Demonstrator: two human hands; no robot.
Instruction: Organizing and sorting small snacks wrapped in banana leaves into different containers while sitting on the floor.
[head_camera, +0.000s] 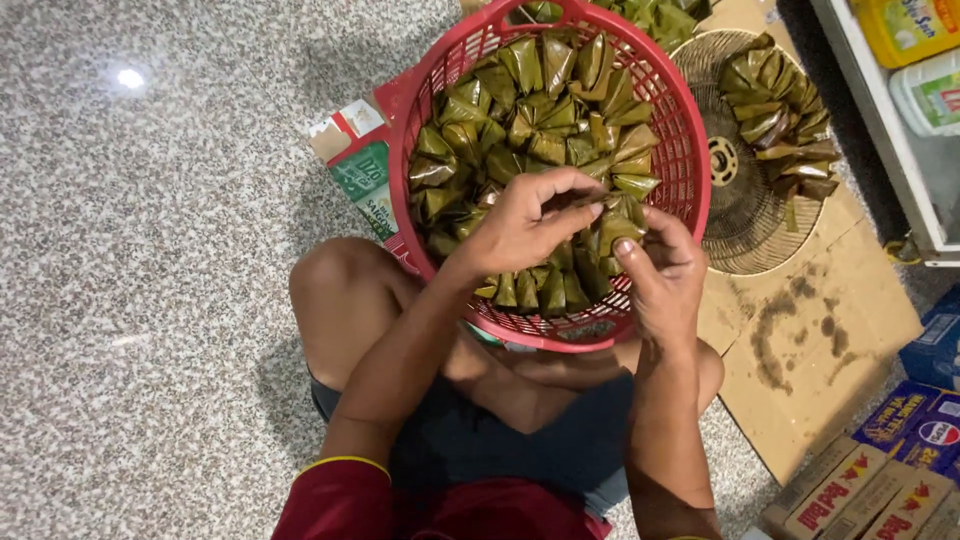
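A round red plastic basket (690, 150) rests against my knees, filled with several small green leaf-wrapped parcels (545, 120). My left hand (525, 225) reaches over the basket's near side, its fingers curled down onto one leaf parcel (615, 228). My right hand (660, 275) sits just to the right, thumb and fingers pinching the same parcel from the other side. Both hands meet over the basket's front rows of parcels.
A round wire fan grille (740, 225) lies to the right on flattened cardboard (820, 340), with more leaf parcels (780, 110) along its top. A printed carton (360, 165) lies left of the basket. Boxes (880, 470) and a white shelf (890, 130) stand at right. Speckled floor (150, 250) spreads left.
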